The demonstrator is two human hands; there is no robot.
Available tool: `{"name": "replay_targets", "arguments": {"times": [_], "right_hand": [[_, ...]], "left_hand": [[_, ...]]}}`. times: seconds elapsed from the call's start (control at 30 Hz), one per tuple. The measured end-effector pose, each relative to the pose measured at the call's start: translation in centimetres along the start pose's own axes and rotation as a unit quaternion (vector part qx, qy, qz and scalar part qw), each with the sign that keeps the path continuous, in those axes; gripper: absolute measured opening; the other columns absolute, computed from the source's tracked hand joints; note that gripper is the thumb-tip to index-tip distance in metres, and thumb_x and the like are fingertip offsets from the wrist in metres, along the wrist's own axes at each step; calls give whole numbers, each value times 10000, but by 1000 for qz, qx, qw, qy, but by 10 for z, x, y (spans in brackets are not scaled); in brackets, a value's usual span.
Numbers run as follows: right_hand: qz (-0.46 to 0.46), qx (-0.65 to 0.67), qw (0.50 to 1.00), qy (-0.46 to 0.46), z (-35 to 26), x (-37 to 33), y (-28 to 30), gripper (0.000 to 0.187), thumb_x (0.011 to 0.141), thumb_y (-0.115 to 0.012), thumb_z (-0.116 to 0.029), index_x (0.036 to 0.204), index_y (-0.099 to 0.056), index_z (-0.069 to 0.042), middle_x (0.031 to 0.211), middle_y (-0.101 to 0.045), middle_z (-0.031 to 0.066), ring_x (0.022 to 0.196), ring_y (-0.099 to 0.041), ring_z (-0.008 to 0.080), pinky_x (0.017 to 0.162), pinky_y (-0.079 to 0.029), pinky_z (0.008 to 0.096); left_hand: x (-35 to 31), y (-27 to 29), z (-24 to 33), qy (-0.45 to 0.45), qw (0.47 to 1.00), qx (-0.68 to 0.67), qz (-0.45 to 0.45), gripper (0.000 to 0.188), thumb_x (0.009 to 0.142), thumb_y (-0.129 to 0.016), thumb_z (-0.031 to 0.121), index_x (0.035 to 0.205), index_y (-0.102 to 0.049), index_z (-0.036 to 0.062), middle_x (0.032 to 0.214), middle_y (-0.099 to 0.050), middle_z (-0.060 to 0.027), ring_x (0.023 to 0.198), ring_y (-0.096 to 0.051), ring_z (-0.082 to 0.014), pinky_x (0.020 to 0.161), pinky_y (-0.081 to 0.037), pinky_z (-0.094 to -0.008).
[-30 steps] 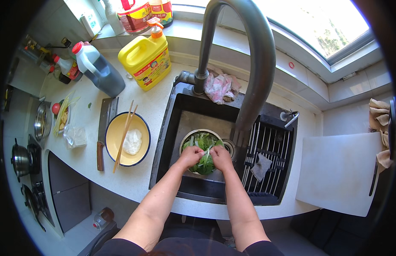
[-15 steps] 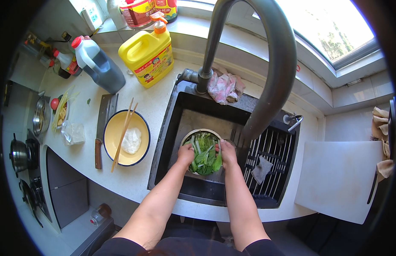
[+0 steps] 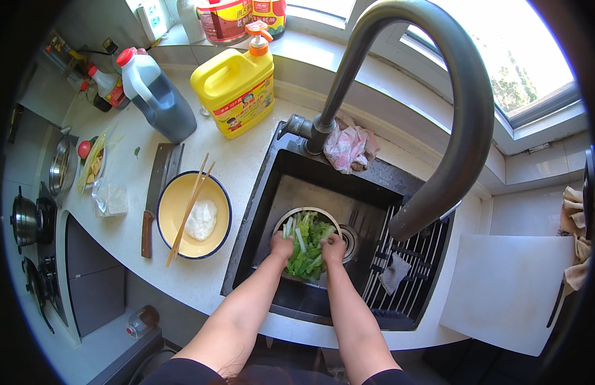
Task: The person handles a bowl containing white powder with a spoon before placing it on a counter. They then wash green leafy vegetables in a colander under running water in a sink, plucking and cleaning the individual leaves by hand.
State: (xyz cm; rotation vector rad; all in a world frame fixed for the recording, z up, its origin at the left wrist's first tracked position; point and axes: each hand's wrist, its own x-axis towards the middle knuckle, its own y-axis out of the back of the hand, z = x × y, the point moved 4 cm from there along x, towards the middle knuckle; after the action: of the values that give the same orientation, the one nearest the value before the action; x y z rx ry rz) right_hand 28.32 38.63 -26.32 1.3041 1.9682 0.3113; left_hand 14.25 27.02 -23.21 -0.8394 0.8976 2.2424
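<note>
In the black sink sits a round, pale-rimmed bowl with chopped leafy greens in it. My left hand has its fingers curled into the greens at the left side of the bowl. At the right side my right hand is closed around another part of the greens, which look slightly blurred. Some fingertips of both hands are hidden by leaves. The bowl's near rim is covered by greens and hands. Just right of the bowl the round drain shows.
A dark curved faucet arches over the sink's right side. A cloth lies at its base. To the left stand a yellow bowl with white paste and chopsticks, a cleaver and a yellow pump jug. A white board is at right.
Both hands have gathered the greens toward the near side of the bowl, baring its far rim. The right hand's fingers have curled inward. The whole view has shifted slightly.
</note>
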Motion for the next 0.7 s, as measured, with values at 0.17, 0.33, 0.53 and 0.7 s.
{"name": "replay_targets", "arguments": {"times": [0.17,0.33,0.53,0.7], "right_hand": [[36,4,995,96,-26,-21,14,337,740,-590,-73,1066,-539,-3,952,-612,166,868,-601,240,755,-447,301],[8,-169,984,61,-40,-30,-17,485,700,-621,-148,1158,-497,-46,1035,-567,217,974,-543,337,857,-414,356],[41,-138,990,4,-28,-15,12,405,681,-623,-102,1074,-555,-31,1030,-579,205,964,-555,335,831,-431,364],[105,-185,969,126,-86,-39,19,391,689,-622,-120,1067,-556,-47,1064,-539,199,1032,-482,358,888,-377,395]], "left_hand": [[0,-9,-11,-103,990,27,97,272,780,-552,118,1035,-529,25,1024,-568,-198,968,-540,-348,824,-418,-397],[9,-34,-2,-61,991,115,10,302,774,-553,139,1059,-525,45,1047,-567,-189,999,-529,-345,853,-416,-389],[23,-20,-19,-24,990,131,45,412,767,-569,177,1141,-461,41,1078,-541,-215,1010,-514,-362,863,-405,-406],[-2,-26,-1,-42,984,90,149,513,765,-588,252,1187,-402,27,1093,-516,-241,1032,-484,-386,881,-384,-424]]}}
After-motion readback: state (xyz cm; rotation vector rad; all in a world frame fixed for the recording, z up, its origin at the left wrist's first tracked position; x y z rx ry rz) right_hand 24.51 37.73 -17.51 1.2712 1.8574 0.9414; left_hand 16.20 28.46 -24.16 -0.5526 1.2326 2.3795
